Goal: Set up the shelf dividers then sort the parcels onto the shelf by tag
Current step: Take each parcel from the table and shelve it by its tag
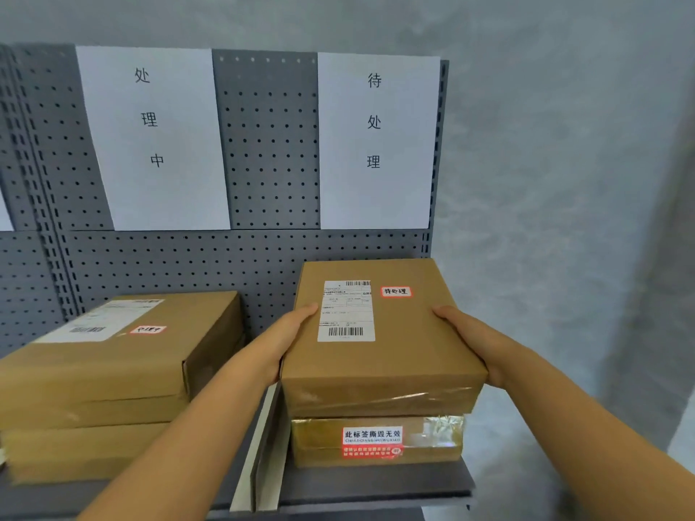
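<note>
**Top parcel gripped on the right stack**

Left hand (286,340) and right hand (474,344) clasp the top parcel (380,332) from both sides, fingers wrapped on its edges. It sits on a lower parcel (376,441) at 5 o'clock on the shelf (376,483), right of the divider (259,456).

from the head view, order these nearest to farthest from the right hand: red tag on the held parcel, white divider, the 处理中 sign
1. red tag, on top of the held parcel, just left of the right hand.
2. white divider, lower left, between the stacks.
3. 处理中 sign, far upper left on the pegboard.
</note>
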Demonstrator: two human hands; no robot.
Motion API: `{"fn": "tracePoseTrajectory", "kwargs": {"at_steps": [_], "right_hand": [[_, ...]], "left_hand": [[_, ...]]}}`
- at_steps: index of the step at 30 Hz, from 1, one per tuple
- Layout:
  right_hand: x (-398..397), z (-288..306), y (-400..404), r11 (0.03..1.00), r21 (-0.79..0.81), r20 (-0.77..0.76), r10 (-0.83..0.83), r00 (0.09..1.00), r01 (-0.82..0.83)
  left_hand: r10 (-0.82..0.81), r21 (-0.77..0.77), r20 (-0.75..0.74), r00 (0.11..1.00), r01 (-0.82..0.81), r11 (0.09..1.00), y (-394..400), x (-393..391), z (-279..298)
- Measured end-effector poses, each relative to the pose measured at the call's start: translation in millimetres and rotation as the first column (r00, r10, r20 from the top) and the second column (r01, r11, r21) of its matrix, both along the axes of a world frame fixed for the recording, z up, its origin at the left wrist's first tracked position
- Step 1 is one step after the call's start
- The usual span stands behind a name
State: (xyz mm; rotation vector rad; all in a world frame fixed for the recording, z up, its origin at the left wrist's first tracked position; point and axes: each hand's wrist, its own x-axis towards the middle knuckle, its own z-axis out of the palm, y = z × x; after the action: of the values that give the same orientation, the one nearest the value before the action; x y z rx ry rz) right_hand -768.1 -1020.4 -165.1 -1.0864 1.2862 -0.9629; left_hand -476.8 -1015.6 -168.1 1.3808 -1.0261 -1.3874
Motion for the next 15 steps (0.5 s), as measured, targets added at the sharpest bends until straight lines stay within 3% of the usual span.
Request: {"fn": "tracePoseTrajectory", "kwargs": {"at_steps": [15], "right_hand": [[-9.5, -16.9, -25.4, 0.991, 0.122, -0.061, 0.054, 0.997, -0.046]], "left_hand": [[0.1, 0.096, -0.004, 0.995, -0.099, 0.99, -6.5, -18.5, -5.9]]}}
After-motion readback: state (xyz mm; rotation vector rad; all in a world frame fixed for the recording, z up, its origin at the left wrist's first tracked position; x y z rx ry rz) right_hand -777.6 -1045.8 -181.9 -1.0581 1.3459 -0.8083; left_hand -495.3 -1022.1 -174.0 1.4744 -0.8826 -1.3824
